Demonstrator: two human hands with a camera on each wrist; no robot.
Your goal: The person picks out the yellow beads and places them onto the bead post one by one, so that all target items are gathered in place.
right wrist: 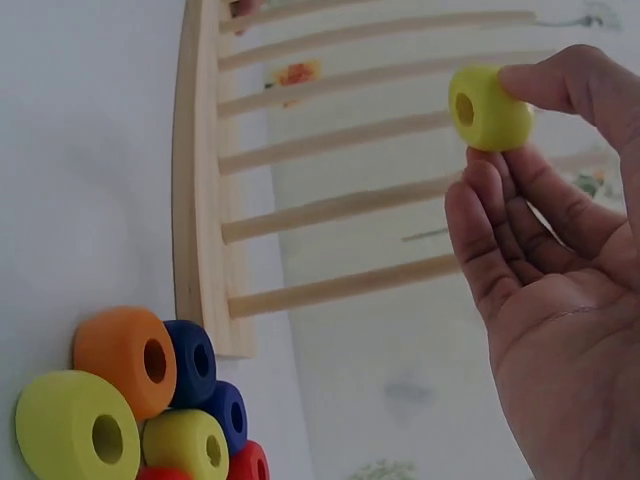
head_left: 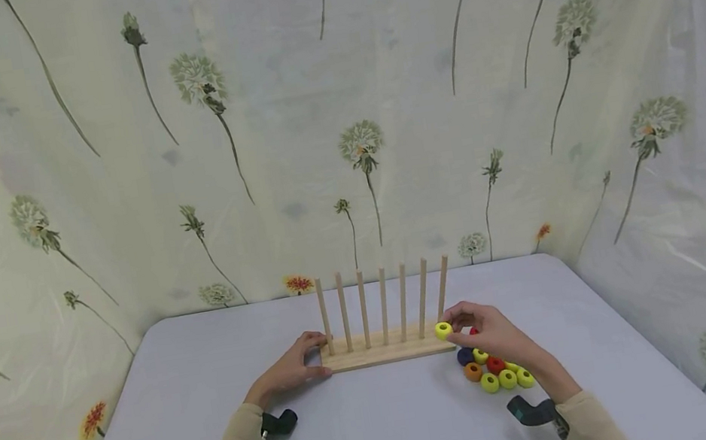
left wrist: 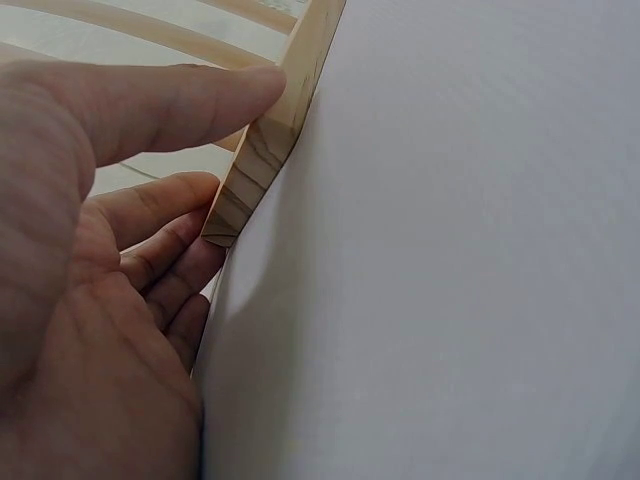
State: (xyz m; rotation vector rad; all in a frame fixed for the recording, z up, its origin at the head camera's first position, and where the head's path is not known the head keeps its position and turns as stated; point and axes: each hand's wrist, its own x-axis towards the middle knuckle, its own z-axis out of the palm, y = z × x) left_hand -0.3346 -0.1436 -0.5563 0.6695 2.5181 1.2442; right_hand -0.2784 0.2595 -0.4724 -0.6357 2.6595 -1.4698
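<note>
A wooden peg rack [head_left: 380, 357] stands on the table, with several upright pegs along its flat base. At the rack's left end, my left hand [head_left: 289, 368] grips the base, thumb at the front edge and fingertips behind, as the left wrist view shows. My right hand [head_left: 494, 332] pinches a yellow bead [right wrist: 505, 118] between thumb and fingertips. In the head view this bead is raised near the right end of the rack, beside the rightmost peg [head_left: 443, 286]. Its hole is visible in the right wrist view.
A cluster of loose beads lies right of the rack, under my right forearm: an orange bead [right wrist: 108, 360], dark blue beads [right wrist: 185, 340], red ones [head_left: 496, 368] and several yellow ones [right wrist: 60, 425]. Behind the white table [head_left: 384, 428] hangs a dandelion-print curtain [head_left: 287, 146].
</note>
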